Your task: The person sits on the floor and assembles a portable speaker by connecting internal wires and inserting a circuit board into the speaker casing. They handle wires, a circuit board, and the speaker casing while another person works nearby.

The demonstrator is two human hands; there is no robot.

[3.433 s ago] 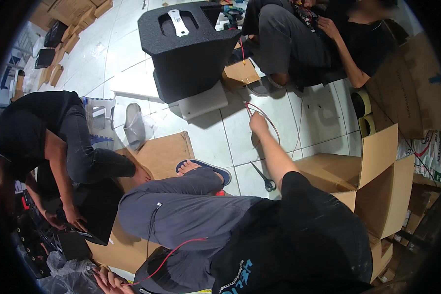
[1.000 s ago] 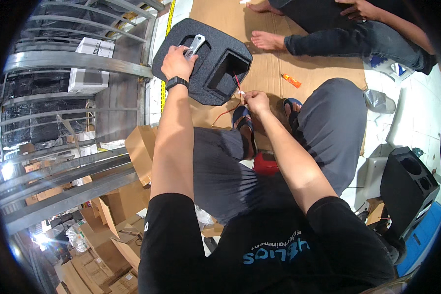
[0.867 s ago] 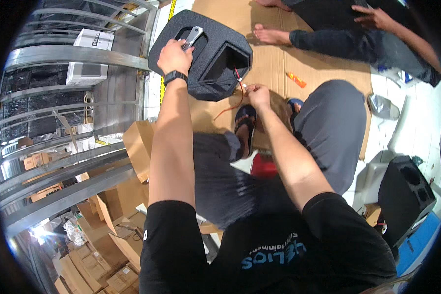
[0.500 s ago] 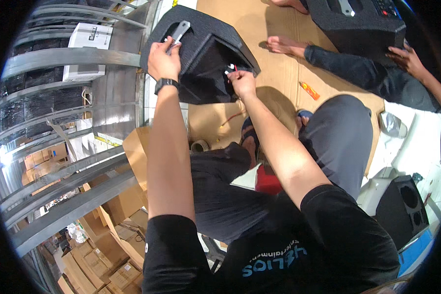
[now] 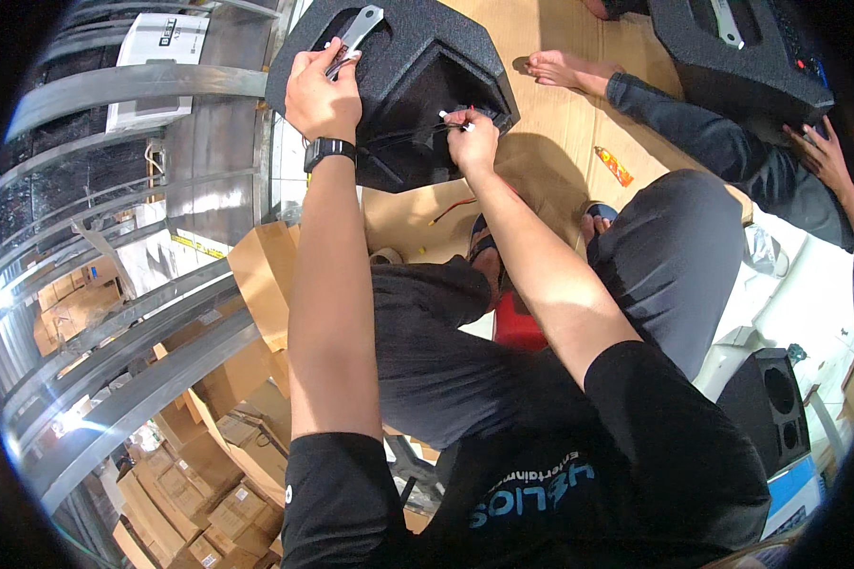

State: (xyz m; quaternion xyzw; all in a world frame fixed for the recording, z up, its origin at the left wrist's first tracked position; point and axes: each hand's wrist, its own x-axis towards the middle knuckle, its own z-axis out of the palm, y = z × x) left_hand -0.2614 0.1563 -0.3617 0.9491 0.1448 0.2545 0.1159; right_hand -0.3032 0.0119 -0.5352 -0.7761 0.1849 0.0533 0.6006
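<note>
Δ right hand (image 5: 472, 144), earlier outside black cabinet (image 5: 436, 24), now in its opening (image 5: 417, 90), pinching white-tipped wires (image 5: 469, 127) | left hand (image 5: 323, 100) curled round metal handle (image 5: 362, 23) | cabinet ahead, opening upward, long axis sloping down rightward

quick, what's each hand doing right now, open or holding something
Left hand: closed on the silver metal bar handle.
Right hand: closed, pinching thin black wires with white plastic connectors.

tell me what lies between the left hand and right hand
In the head view, part of the black cabinet lies between the left hand and right hand: its textured panel, then its dark recessed opening, with thin black wires.
</note>
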